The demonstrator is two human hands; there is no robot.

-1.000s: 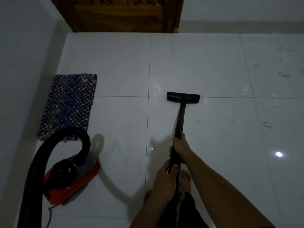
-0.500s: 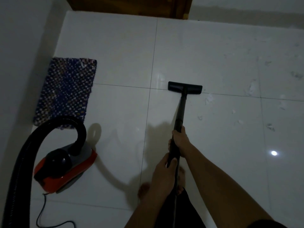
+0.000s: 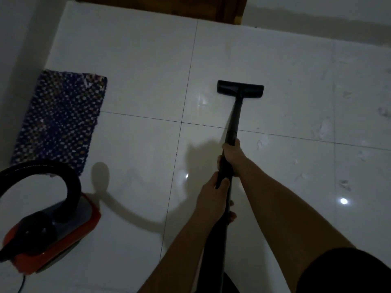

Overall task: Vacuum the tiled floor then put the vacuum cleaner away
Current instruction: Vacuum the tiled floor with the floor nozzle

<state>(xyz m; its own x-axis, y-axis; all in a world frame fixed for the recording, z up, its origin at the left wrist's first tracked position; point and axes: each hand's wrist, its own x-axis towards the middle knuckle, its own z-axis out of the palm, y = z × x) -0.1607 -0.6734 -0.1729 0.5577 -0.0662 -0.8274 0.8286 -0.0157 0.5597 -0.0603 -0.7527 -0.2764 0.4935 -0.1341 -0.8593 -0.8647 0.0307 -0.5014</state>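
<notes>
Both hands hold the black vacuum wand [image 3: 234, 121] in front of me. My right hand [image 3: 232, 156] grips it higher up the tube; my left hand [image 3: 210, 197] grips it just below. The flat black floor nozzle [image 3: 240, 88] rests on the white tiled floor [image 3: 137, 60], past the tile joint ahead. The red and black vacuum cleaner body [image 3: 48, 235] sits on the floor at the lower left, with its black hose [image 3: 53, 170] arching up from it and out of the left edge. Pale scraps of debris [image 3: 263, 141] lie scattered on the tiles to the right of the wand.
A blue patterned mat [image 3: 61, 119] lies by the left wall. A wooden door [image 3: 158, 7] stands at the top. A thin power cord [image 3: 22, 284] trails from the cleaner body at the bottom left. My bare toes [image 3: 231, 216] show beneath the hands.
The nozzle has slid forward over the tile joint, away from me, with both arms stretching out. The view has shifted, so the door and mat sit higher and the cleaner body lower left.
</notes>
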